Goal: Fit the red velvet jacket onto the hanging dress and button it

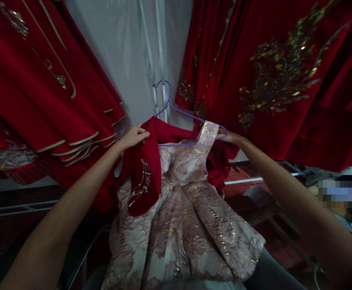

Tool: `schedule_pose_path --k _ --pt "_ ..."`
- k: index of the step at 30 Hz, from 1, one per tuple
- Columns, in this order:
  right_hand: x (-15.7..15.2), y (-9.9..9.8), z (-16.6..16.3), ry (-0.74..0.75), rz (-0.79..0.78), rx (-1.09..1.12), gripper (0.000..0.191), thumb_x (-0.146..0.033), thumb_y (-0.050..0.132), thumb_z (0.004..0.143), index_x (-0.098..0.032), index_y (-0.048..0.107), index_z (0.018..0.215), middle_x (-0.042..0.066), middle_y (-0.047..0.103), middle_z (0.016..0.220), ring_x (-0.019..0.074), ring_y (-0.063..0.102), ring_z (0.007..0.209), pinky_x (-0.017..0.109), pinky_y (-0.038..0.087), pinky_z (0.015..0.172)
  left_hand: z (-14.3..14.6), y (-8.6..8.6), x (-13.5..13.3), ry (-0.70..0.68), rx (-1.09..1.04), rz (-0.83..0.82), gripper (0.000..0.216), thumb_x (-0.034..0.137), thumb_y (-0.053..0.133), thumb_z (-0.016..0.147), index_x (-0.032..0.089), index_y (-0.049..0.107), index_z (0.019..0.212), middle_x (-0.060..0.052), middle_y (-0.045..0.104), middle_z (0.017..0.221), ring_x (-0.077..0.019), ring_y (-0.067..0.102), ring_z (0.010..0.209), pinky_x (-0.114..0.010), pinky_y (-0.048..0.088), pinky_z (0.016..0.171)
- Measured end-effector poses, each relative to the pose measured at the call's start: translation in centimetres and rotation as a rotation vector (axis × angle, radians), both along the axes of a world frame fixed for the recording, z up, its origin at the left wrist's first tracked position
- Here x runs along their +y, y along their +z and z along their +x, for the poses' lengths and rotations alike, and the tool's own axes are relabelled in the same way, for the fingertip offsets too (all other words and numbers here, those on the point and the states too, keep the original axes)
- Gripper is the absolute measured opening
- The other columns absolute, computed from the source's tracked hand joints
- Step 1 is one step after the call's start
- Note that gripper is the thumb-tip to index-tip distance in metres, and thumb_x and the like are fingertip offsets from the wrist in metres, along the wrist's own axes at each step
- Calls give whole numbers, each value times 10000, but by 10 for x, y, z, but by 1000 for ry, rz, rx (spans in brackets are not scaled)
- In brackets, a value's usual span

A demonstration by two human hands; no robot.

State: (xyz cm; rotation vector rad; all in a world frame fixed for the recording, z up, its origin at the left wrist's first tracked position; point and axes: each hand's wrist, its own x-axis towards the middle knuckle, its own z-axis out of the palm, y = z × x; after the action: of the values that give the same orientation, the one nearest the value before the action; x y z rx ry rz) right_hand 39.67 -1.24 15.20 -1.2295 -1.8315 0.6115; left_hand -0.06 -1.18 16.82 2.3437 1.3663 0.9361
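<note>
A small pink-and-gold brocade dress [182, 217] hangs on a purple wire hanger [176, 110] in front of me. A red cape [144, 169] with beaded trim drapes over its shoulders. My left hand [133, 137] is closed on the red cape at the dress's left shoulder. My right hand [228, 137] grips the right end of the hanger at the dress's right shoulder, its fingers partly hidden by fabric.
Red garments with gold embroidery hang at the left [37, 88] and at the right [278, 76]. A white wall with a vertical rail [159, 48] stands behind the hanger. Dark metal bars [19, 207] run low on the left.
</note>
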Motion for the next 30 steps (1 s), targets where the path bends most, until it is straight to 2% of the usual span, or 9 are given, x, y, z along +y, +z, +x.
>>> schedule_pose_path --k 2,4,6,9,13,16,21,26,30 --pt "8 0 19 180 -186 -28 337 -470 764 607 -176 680 750 51 672 731 198 621 713 367 509 703 -1 -1 2 -15 27 0 312 371 460 689 180 490 443 -30 559 683 -167 510 718 -282 421 712" --pt "13 6 34 176 -205 11 365 -484 756 596 -179 669 778 52 670 745 202 619 728 368 501 710 -1 -2 3 -10 37 0 319 375 462 696 175 504 452 -31 575 716 -159 514 710 -274 422 706" --pt "11 17 39 -3 -60 58 382 -480 742 609 -183 653 831 48 662 773 193 609 721 356 490 690 1 -4 2 4 65 26 321 382 467 705 166 558 486 -36 598 809 -155 529 724 -278 432 741" --pt "-7 32 28 -267 205 -43 352 -406 744 630 -182 633 877 52 640 795 191 584 721 346 462 686 5 -7 -3 65 161 104 329 406 477 737 166 647 589 -48 602 908 -185 553 813 -335 422 862" --pt "-42 28 -7 -430 423 -194 289 -347 688 705 -183 585 919 54 591 758 200 556 706 335 420 684 8 -11 -11 172 255 192 358 435 468 787 164 680 689 -87 580 966 -274 530 997 -487 355 953" --pt "-49 11 -36 -353 370 -145 321 -411 654 735 -204 514 937 31 562 750 186 542 679 301 396 642 12 -13 -18 230 275 216 339 416 458 816 178 695 769 -106 563 1008 -316 501 1080 -539 330 956" --pt "-32 -8 -99 -391 366 216 249 -419 515 826 -218 409 929 52 562 917 177 552 801 296 405 735 31 -20 -32 285 300 230 323 416 459 840 200 698 835 -134 543 1000 -351 484 1093 -542 353 908" --pt "-42 -27 -157 16 234 184 203 -358 518 807 -231 391 902 17 545 918 142 536 770 249 399 685 31 -21 -34 360 215 270 311 430 504 835 210 703 928 -132 542 1061 -349 479 1118 -532 343 932" --pt "-50 -37 -152 60 233 173 178 -242 534 741 -232 417 874 -23 503 804 122 496 697 227 386 649 32 -22 -48 490 139 380 288 430 507 848 231 687 953 -138 472 1238 -367 413 1200 -528 334 953"
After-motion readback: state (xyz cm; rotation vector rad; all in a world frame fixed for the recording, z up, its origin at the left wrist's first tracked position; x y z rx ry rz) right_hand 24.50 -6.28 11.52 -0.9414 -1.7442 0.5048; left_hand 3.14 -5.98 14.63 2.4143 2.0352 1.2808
